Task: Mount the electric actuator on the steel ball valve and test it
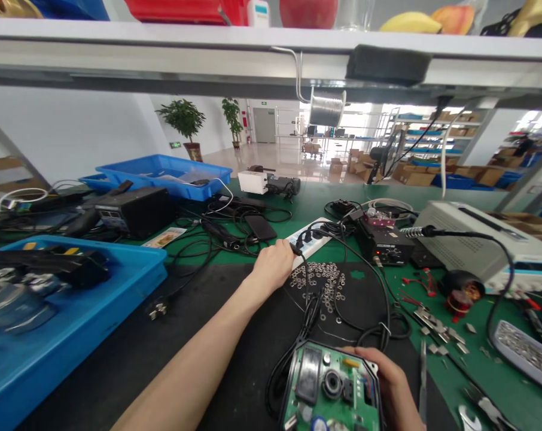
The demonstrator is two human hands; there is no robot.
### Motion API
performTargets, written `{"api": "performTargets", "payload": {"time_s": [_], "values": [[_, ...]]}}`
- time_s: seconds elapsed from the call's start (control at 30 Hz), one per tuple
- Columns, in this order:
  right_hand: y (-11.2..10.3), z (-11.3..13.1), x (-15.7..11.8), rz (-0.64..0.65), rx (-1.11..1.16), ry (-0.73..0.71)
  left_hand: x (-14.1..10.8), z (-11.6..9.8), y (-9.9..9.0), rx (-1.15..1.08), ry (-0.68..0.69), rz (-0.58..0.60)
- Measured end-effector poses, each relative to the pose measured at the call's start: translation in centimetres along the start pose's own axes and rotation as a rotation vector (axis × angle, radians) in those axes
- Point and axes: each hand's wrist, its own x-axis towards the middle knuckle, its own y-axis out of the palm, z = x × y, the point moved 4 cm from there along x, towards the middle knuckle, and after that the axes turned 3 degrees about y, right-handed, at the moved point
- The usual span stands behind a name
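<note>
My left hand [274, 262] reaches forward to the near end of a white power strip [313, 234], its fingers closed round a black plug [295, 248] with a cable on it. Several other black plugs sit in the strip. My right hand [390, 383] grips the right edge of an open black housing with a green circuit board [334, 389] at the bottom of the view. A bundle of black cable [310, 323] runs up behind the housing. Many small metal nuts [318, 278] lie on the black mat [194, 335] beside the strip.
Left stands a blue tray [131, 257] with metal parts, a black power supply [136, 209] behind it. A soldering station [387, 245] and a beige instrument [481, 245] stand right, near tweezers [423, 383], pliers [489, 407] and loose cables. A shelf [235, 45] with a solder spool [327, 108] crosses above.
</note>
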Motion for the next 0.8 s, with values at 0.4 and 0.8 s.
{"api": "performTargets", "payload": {"time_s": [0.4,0.8], "values": [[-1.0,0.6,-0.4,-0.091,-0.050,0.078,1.9,1.1,0.7,-0.005,-0.008,0.008],[-3.6,2.0,-2.1,-0.114,0.002,0.077,0.5,-0.1,0.6,0.137,0.077,-0.097]]}}
